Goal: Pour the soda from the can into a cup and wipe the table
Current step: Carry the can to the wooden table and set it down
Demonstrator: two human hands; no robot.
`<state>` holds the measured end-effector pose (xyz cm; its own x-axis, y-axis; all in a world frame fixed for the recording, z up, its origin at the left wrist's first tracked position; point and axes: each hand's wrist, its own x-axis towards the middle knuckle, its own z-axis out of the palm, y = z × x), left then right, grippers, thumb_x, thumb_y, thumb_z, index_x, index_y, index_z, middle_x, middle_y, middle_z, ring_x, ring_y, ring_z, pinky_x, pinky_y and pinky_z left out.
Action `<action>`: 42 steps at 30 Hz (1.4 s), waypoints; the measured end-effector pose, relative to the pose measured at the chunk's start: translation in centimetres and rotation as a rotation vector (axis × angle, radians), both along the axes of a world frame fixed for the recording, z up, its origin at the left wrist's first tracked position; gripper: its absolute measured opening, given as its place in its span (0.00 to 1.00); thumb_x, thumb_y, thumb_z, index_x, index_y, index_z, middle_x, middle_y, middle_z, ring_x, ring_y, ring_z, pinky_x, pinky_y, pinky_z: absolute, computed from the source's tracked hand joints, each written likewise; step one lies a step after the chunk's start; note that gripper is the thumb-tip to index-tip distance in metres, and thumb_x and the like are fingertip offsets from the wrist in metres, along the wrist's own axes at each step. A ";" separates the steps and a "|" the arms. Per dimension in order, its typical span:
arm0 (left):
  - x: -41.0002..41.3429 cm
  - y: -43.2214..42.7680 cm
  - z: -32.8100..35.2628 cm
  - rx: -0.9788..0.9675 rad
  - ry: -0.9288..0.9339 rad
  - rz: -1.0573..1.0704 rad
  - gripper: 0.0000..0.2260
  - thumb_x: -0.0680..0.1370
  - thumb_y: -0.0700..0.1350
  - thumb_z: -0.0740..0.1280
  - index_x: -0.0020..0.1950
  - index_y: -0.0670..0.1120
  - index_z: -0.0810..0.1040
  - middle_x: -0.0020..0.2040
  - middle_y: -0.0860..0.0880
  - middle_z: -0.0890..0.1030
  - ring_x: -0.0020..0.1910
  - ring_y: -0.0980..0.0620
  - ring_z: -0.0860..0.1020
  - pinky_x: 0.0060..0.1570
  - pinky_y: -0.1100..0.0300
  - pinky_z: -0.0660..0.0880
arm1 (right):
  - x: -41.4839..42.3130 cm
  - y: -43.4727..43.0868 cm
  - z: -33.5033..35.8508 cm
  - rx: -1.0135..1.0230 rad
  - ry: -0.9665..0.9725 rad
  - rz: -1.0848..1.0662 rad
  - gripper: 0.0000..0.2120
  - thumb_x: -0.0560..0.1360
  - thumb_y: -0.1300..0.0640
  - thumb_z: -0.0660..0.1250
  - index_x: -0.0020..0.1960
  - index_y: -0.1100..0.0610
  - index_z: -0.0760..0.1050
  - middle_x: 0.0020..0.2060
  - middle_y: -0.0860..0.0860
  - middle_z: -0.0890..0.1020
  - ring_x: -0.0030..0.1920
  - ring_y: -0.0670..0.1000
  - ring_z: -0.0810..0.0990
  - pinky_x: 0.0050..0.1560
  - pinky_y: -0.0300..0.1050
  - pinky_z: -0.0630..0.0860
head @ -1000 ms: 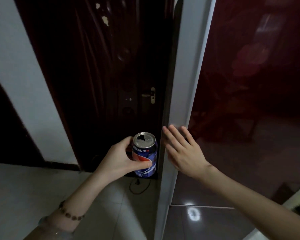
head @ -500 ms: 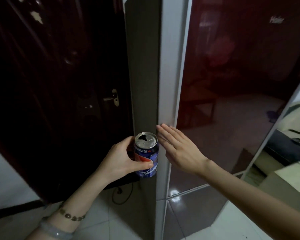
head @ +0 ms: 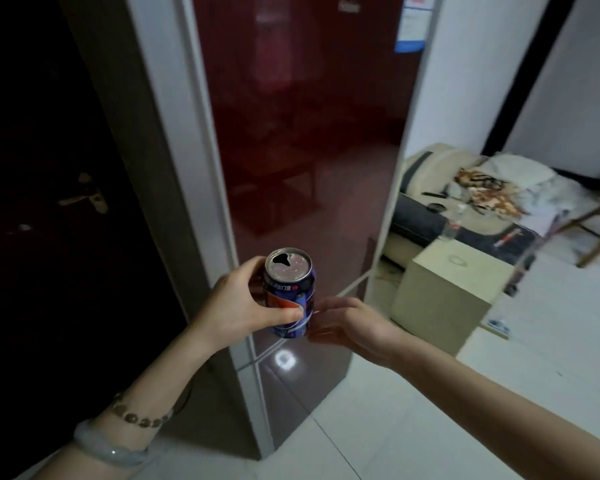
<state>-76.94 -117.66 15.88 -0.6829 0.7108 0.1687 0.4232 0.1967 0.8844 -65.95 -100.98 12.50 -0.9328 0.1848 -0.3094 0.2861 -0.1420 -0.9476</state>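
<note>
Here, the left hand has its fingers clamped round an upright, opened soda can. The right hand hovers just beside it, fingers loose and blurred. Behind stands a red fridge door; tiled floor opens rightward toward 1 box.

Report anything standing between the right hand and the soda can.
Nothing visible does. The left hand grips the soda can; the right hand is close beside its lower part, with no object between. Blur hides whether they touch.

A tall glossy dark-red fridge blocks straight ahead; open white tiled floor lies right, beside a beige cube box.
</note>
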 end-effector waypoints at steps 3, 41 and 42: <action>2.6 3.0 -0.2 0.015 -0.020 -0.108 0.29 0.55 0.52 0.80 0.54 0.55 0.77 0.50 0.56 0.83 0.50 0.58 0.81 0.53 0.55 0.78 | 4.2 1.8 0.3 -0.120 -0.020 -0.107 0.12 0.74 0.72 0.56 0.51 0.68 0.77 0.42 0.61 0.82 0.41 0.54 0.81 0.46 0.43 0.79; 51.5 46.3 -2.3 0.049 0.062 -1.485 0.27 0.62 0.42 0.80 0.58 0.53 0.75 0.51 0.59 0.80 0.50 0.61 0.78 0.46 0.70 0.75 | 58.3 20.7 -1.0 -0.307 0.017 -1.509 0.15 0.75 0.71 0.53 0.55 0.69 0.76 0.49 0.66 0.81 0.49 0.58 0.82 0.51 0.45 0.80; 52.8 47.4 -2.3 0.052 0.066 -1.507 0.27 0.63 0.42 0.80 0.59 0.52 0.75 0.51 0.58 0.80 0.51 0.61 0.78 0.46 0.69 0.75 | 59.4 21.4 -0.8 -0.300 0.016 -1.531 0.15 0.75 0.71 0.53 0.56 0.69 0.76 0.50 0.66 0.81 0.50 0.59 0.81 0.52 0.45 0.80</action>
